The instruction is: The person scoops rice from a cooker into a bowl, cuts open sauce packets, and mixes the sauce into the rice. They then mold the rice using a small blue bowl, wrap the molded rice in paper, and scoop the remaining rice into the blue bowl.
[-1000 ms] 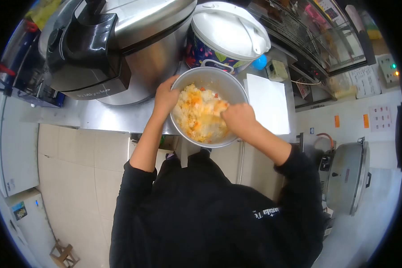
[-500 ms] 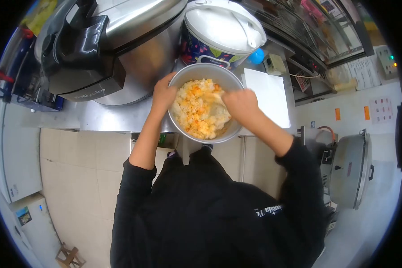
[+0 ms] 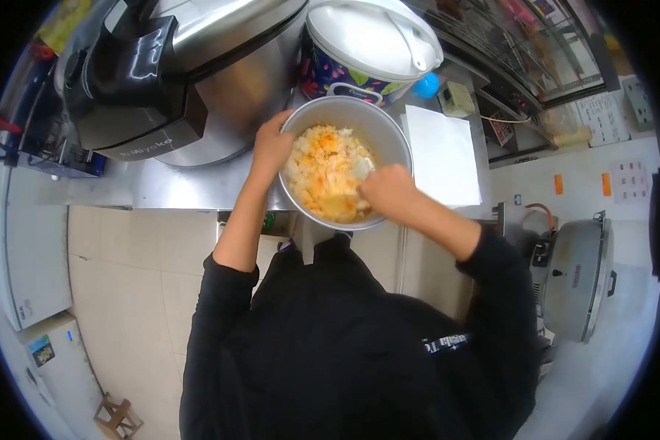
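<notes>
A: Round metal bowl of yellow-orange rice mix?
B: At the steel worktop's front edge. Left hand grips its rim; right hand closed inside, utensil unclear.

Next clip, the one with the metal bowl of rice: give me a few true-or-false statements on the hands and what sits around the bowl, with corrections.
1. The left hand grips the bowl by its rim. True.
2. The right hand rests on the white sheet. False: it is over the bowl, in the rice, and seems to hold a pale utensil.
3. The rice is plain white. False: it is mixed with yellow and orange.
4. A closed white-lidded pot stands behind the bowl. True.
5. The big steel cooker stands right of the bowl. False: it is to the left.
</notes>
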The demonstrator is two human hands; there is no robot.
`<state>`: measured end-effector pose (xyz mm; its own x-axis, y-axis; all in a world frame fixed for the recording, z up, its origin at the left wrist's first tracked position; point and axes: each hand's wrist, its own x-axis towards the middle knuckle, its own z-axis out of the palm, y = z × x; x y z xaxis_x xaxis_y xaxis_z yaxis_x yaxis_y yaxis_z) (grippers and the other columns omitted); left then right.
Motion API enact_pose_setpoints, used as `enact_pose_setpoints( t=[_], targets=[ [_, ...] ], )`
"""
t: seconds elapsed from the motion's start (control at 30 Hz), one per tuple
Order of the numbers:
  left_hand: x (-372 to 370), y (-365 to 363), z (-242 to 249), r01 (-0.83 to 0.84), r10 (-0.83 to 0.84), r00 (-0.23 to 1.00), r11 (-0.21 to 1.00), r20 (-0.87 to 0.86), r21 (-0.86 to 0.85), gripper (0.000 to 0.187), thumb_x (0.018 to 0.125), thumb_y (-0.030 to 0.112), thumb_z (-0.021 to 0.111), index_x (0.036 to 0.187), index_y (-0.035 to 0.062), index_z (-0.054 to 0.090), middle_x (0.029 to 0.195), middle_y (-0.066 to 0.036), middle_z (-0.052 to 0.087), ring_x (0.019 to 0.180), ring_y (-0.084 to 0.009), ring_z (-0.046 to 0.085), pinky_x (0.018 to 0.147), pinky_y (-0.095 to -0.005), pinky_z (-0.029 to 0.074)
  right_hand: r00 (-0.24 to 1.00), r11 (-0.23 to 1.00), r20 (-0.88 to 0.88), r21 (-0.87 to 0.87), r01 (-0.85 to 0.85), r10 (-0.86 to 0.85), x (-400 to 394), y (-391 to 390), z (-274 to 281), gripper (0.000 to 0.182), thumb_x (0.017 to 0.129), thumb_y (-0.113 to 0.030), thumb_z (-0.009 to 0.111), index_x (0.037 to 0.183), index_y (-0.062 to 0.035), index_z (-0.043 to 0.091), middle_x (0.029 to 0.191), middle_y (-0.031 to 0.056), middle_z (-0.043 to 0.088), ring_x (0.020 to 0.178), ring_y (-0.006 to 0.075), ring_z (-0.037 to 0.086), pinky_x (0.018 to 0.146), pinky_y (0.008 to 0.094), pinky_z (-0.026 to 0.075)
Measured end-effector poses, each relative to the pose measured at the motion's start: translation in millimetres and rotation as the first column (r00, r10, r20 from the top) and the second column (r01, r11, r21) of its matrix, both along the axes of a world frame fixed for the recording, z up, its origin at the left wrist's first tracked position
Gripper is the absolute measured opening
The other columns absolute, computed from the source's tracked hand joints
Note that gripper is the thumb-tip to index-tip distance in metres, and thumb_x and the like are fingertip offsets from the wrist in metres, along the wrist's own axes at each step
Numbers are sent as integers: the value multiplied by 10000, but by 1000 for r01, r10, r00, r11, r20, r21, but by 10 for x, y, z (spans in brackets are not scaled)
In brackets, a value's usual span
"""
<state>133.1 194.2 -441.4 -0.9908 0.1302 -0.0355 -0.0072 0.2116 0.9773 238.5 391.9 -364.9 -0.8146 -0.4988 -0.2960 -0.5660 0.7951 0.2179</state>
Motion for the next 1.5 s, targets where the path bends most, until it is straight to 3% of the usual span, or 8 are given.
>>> enact_pose_setpoints(
  t=[0.17, 0.37, 0.47, 0.53, 0.7, 1.23, 1.4, 1.5],
  targets=[
    [-23, -2, -75, 17, -17, 1000, 1000, -15, -1, 430, 665, 51, 504, 1082, 27, 607, 966, -137, 646, 904, -221, 600, 806, -283, 434, 949, 985, -280, -128, 113, -145, -644, -150, -35, 98, 686, -133, 585, 642, -107, 669, 633, 63, 641, 623, 203, 648, 519, 339, 488],
    [-16, -2, 3, 2, -2, 1000, 1000, -22, 11, 516, 598, -2, 481, 1100, 30, 597, 946, -94, 645, 868, -162, 591, 784, -251, 433, 990, 990, 14, 1, 141, -141, -132, -151, 59, 102, 702, -129, 579, 666, -116, 673, 669, 50, 652, 634, 194, 646, 526, 323, 494],
    [1, 12, 19, 9, -10, 1000, 998, 11, 57, 524, 593, 0, 480, 1103, 26, 594, 963, -101, 644, 895, -172, 590, 805, -254, 428, 995, 994, 46, -67, -81, 84, 186, -235, -4, 94, 686, -127, 581, 668, -123, 673, 666, 52, 647, 621, 190, 642, 517, 318, 490],
    [-3, 19, 8, 25, -26, 1000, 997, 14, 72, 531, 589, -1, 475, 1107, 24, 592, 966, -103, 644, 904, -176, 589, 811, -254, 426, 994, 994, -107, -112, 18, -30, -24, -281, -199, 89, 676, -128, 584, 664, -121, 672, 649, 52, 642, 613, 190, 639, 513, 324, 488],
    [18, 9, 36, 19, -18, 999, 999, -31, 36, 395, 687, 47, 480, 1057, 25, 615, 974, -162, 647, 932, -246, 609, 832, -299, 433, 949, 975, -291, -212, 61, -122, -493, -406, -64, 84, 662, -130, 591, 635, -104, 667, 605, 61, 627, 589, 201, 633, 501, 343, 484],
    [-19, 11, -28, -4, 0, 998, 998, -59, -59, 367, 718, 98, 517, 1066, 30, 612, 1013, -147, 642, 957, -239, 603, 848, -305, 429, 991, 988, -98, -127, 84, -97, -339, -431, -318, 97, 677, -124, 587, 659, -89, 675, 649, 83, 642, 616, 205, 644, 514, 339, 490],
    [1, 8, -58, 64, -72, 996, 990, 57, 126, 332, 824, 194, 524, 1099, 23, 596, 1008, -146, 641, 938, -209, 596, 833, -284, 426, 1000, 1000, 23, -27, -11, 12, 56, -324, -59, 101, 686, -121, 582, 657, -101, 677, 651, 85, 643, 616, 204, 645, 518, 327, 487],
    [-37, 9, -76, 80, -97, 991, 983, 93, 166, 378, 889, 280, 508, 1144, 6, 570, 1004, -89, 632, 912, -143, 572, 821, -256, 426, 980, 989, -172, -120, 81, -101, -295, -332, -187, 100, 686, -128, 583, 651, -114, 676, 658, 80, 647, 620, 200, 644, 522, 324, 487]
  ],
)
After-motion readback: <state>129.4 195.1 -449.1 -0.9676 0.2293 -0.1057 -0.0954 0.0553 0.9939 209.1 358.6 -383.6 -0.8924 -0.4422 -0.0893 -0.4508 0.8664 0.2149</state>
